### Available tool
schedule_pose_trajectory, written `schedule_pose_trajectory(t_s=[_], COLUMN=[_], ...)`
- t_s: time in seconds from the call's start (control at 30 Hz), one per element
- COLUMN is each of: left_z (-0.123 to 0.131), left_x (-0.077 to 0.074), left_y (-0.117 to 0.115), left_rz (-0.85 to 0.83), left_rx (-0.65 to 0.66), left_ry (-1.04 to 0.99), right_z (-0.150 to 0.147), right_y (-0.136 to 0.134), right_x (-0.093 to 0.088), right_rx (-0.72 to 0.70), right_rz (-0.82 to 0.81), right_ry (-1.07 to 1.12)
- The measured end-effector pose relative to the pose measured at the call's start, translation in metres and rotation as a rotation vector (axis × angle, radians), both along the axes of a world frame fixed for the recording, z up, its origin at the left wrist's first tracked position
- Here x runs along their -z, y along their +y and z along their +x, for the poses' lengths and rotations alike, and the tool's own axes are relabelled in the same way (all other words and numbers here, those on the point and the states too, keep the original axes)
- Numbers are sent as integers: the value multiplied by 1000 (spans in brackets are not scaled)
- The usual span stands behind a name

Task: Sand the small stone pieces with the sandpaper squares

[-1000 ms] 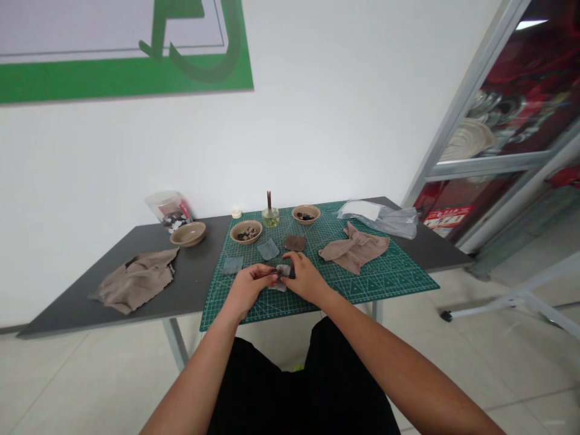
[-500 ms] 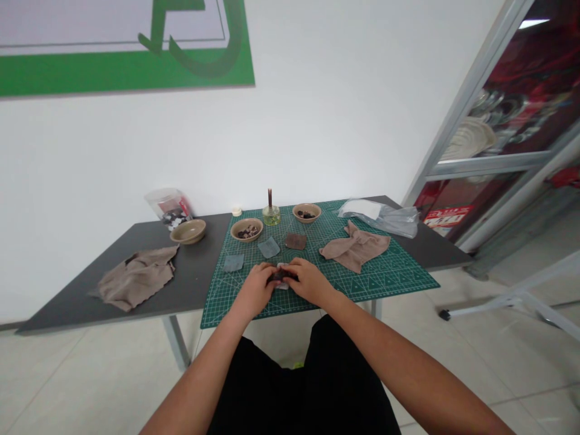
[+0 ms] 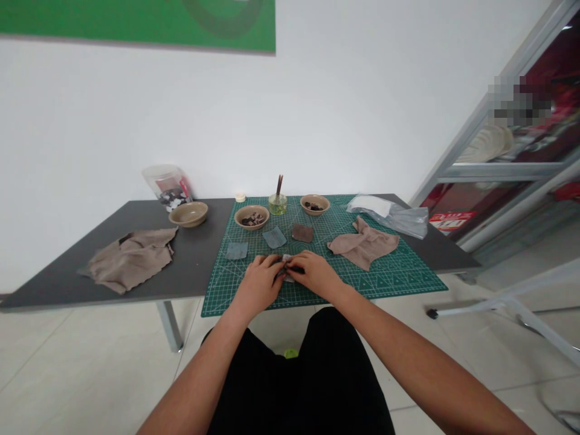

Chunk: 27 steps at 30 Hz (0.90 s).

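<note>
My left hand and my right hand meet over the green cutting mat, fingers pinched together on a small pale grey scrap of cloth with something dark in it. Most of the scrap is hidden by my fingers. Just beyond my hands lie three small fabric squares: a grey-blue one, another grey one and a brown one.
On the mat stand a bowl of dark pieces, a small glass jar with sticks and a second bowl. A beige cloth and a plastic bag lie right. On the grey table, left: an empty bowl, a tipped plastic jar, another beige cloth.
My hands have lowered the scrap onto the mat and closed tighter around it. The camera has tilted down and shifted a little.
</note>
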<state>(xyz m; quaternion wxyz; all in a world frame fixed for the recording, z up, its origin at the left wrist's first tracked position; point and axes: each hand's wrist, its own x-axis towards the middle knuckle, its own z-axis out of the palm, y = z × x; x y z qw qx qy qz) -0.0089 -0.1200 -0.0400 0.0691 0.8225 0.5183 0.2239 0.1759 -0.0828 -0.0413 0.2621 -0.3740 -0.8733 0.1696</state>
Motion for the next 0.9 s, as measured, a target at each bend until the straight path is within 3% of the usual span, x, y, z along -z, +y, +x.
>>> schedule_pose_trajectory(t_s=[0.23, 0.5, 0.67, 0.9], left_z=[0, 1, 0, 1], left_x=[1, 2, 3, 4], left_y=[0, 0, 0, 0], left_rz=[-5, 27, 35, 56], left_rx=[-12, -16, -13, -12], left_ry=[7, -12, -20, -17], right_z=[6, 3, 0, -2], right_y=[-5, 12, 14, 9], right_x=[-2, 0, -3, -5], right_rx=[16, 226, 221, 240], right_rz=[-119, -716, -715, -750], right_ry=[112, 849, 941, 906])
